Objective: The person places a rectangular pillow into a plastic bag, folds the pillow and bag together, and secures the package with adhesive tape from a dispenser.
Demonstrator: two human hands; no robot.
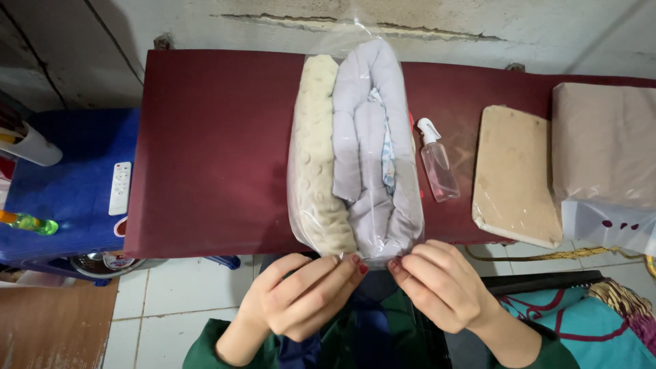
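The clear plastic bag (355, 147) lay on the dark red bench (212, 150) with its long axis running straight from the far edge to the near edge, so its near end pointed directly at the person and slightly overhung that near edge. Packed inside, side by side along the same axis, were a cream dotted roll (318, 157) on the left and a pale lilac folded cloth (372, 130) on the right. Both hands met at the bag's near end — the left hand (304, 297) and the right hand (441, 287) came in from below the bench edge, about equally close, fingertips almost touching one another. Each grip was nearly closed, thumb and forefinger pinched on the thin plastic at the bag's near end; whether they held a seal strip or loose film could not be told. The bulk of the bag therefore lay directly away from both grips, toward the wall. To the right of the bag on the bench stood a small clear spray bottle (437, 164) lying flat, then a tan slab (512, 178), and a wrapped beige bundle (605, 150) at the right end. Left of the bench, on a blue surface (75, 184), rested a white remote (120, 188).
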